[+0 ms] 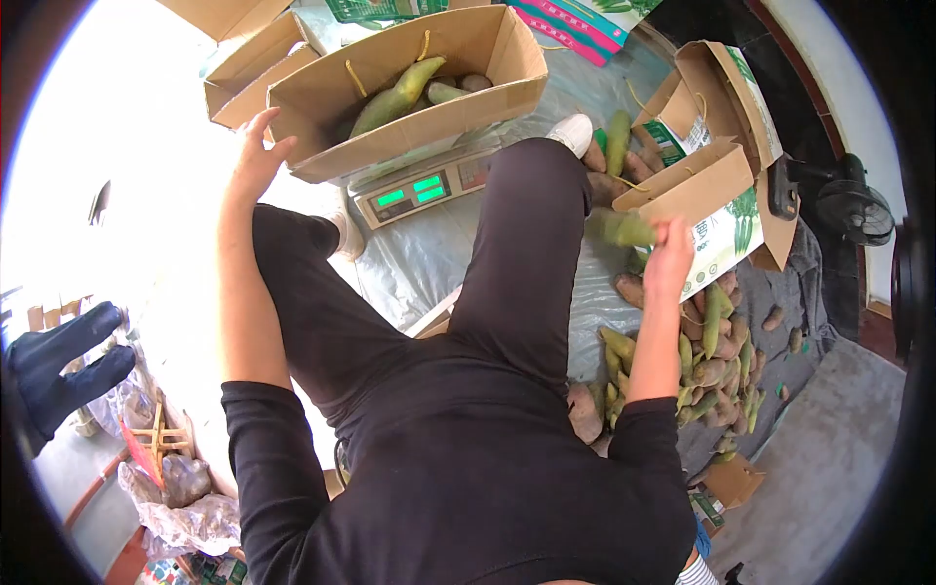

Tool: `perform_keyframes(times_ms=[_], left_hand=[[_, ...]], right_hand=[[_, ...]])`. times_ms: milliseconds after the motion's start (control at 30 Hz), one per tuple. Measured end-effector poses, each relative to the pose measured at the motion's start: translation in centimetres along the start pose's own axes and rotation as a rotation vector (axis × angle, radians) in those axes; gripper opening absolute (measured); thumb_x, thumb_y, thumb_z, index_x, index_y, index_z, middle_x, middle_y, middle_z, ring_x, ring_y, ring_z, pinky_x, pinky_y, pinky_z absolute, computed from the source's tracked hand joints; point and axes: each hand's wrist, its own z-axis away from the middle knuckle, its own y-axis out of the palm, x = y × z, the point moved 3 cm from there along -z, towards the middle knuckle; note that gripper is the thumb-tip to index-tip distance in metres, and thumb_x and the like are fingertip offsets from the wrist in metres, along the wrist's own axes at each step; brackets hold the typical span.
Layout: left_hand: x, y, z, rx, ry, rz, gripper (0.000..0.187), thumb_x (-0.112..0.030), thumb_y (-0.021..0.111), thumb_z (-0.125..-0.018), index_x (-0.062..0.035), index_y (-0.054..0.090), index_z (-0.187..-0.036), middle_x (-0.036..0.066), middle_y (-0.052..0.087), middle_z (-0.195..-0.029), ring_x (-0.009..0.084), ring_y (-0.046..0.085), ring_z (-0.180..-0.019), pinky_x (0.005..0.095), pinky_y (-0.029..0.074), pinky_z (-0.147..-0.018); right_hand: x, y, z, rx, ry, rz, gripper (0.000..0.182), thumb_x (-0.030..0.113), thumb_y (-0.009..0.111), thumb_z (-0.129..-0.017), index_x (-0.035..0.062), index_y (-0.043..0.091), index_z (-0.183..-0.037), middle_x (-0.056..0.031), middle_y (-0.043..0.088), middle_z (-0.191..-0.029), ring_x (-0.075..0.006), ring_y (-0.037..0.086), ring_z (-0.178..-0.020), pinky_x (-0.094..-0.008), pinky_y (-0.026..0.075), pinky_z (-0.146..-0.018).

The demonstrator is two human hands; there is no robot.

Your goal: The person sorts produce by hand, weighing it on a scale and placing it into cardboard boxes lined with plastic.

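My right hand (671, 255) is closed around one end of a long green radish (624, 229), blurred by motion, beside the printed carton on the right. My left hand (258, 161) has its fingers spread, fingertips right at the left end of an open cardboard box (409, 132). Inside that box lie a large green radish (395, 96) and several darker roots, partly hidden by the walls. The box rests on a digital scale (414, 192) with lit green displays, between my knees.
A pile of green radishes and brownish roots (717, 366) lies on dark cloth at my right. Open printed cartons (726, 219) stand above it, near a black fan (853, 210). Another open box (255, 73) is at the upper left. Plastic sheeting (609, 317) covers the floor.
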Motion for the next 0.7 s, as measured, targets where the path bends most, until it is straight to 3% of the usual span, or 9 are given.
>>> perform_keyframes(times_ms=[200,367,433,467,500,533,600,633,700], left_hand=[[1.0,0.4,-0.4,-0.014,0.059,-0.012,0.053,-0.019,0.063,-0.081,-0.0145,0.043,-0.13,0.014,0.039,-0.133,0.0364,0.039,-0.122,0.0422,0.037,-0.099],[0.2,0.1,-0.1,-0.008,-0.006,0.024,0.053,-0.019,0.063,-0.081,-0.0148,0.043,-0.13,0.014,0.039,-0.133,0.0361,0.039,-0.122,0.0418,0.037,-0.099],[0.0,0.1,-0.1,-0.006,-0.002,0.024,0.053,-0.02,0.063,-0.081,-0.0151,0.043,-0.13,0.014,0.038,-0.133,0.036,0.039,-0.121,0.0419,0.037,-0.099],[-0.2,0.1,0.0,-0.003,-0.017,0.022,0.053,-0.02,0.063,-0.081,-0.0154,0.043,-0.13,0.013,0.038,-0.133,0.0361,0.039,-0.121,0.0421,0.038,-0.098],[-0.3,0.0,0.2,0.002,-0.034,0.02,0.052,-0.021,0.063,-0.081,-0.0156,0.043,-0.13,0.013,0.038,-0.134,0.0361,0.039,-0.121,0.0424,0.038,-0.098],[-0.1,0.0,0.2,0.005,-0.038,0.017,0.052,-0.021,0.063,-0.081,-0.0156,0.043,-0.13,0.013,0.038,-0.134,0.0361,0.039,-0.121,0.0424,0.038,-0.098],[0.1,0.1,0.2,-0.008,-0.019,0.028,0.052,-0.022,0.063,-0.082,-0.0156,0.044,-0.13,0.013,0.038,-0.135,0.0366,0.039,-0.122,0.0431,0.038,-0.098],[0.1,0.2,0.2,-0.005,-0.024,0.028,0.052,-0.022,0.063,-0.082,-0.0156,0.044,-0.13,0.013,0.038,-0.135,0.0366,0.039,-0.122,0.0431,0.038,-0.098],[0.1,-0.1,0.2,0.007,-0.011,0.014,0.052,-0.023,0.063,-0.082,-0.0156,0.044,-0.129,0.013,0.038,-0.136,0.0369,0.039,-0.122,0.0436,0.038,-0.098]], right_hand=[[14.1,9.6,-5.4,0.202,-0.42,-0.303,0.03,0.026,0.044,-0.095,0.0018,0.051,-0.08,-0.0027,0.043,-0.072,-0.0145,0.04,-0.072,-0.0305,0.036,-0.078],[19.4,15.7,-9.0,0.403,-0.457,-0.619,0.025,0.022,0.055,-0.089,-0.0026,0.056,-0.087,-0.0043,0.054,-0.077,-0.0134,0.05,-0.073,-0.0318,0.042,-0.078],[19.8,18.4,-10.0,0.524,-0.443,-0.664,0.024,0.022,0.048,-0.093,-0.0006,0.052,-0.085,-0.0032,0.045,-0.069,-0.0191,0.048,-0.076,-0.0399,0.038,-0.086],[19.9,20.2,-10.7,0.516,-0.496,-0.721,0.022,0.019,0.052,-0.091,-0.0024,0.057,-0.089,-0.0043,0.055,-0.077,-0.0145,0.05,-0.075,-0.0346,0.041,-0.084],[20.3,22.4,-8.2,0.344,-0.623,-0.459,0.018,0.019,0.052,-0.088,0.0024,0.053,-0.083,-0.0049,0.052,-0.073,-0.0157,0.051,-0.066,-0.0303,0.041,-0.063],[20.9,23.8,-5.3,0.114,-0.883,-0.001,0.023,0.019,0.045,-0.092,0.0033,0.051,-0.076,0.0002,0.045,-0.07,-0.0099,0.043,-0.063,-0.0253,0.037,-0.06],[18.6,26.9,-4.8,0.253,-0.702,-0.29,0.025,0.02,0.046,-0.089,0.0042,0.054,-0.073,-0.0011,0.05,-0.069,-0.011,0.047,-0.066,-0.0272,0.039,-0.06],[16.8,28.1,-4.1,0.367,-0.486,-0.178,0.024,0.021,0.048,-0.089,0.0035,0.058,-0.075,-0.0021,0.053,-0.07,-0.0116,0.049,-0.066,-0.0273,0.04,-0.061],[14.1,30.3,-2.4,0.646,-0.517,0.118,0.025,0.023,0.052,-0.09,0.0015,0.063,-0.082,-0.0042,0.059,-0.073,-0.0109,0.053,-0.07,-0.0268,0.042,-0.063]])
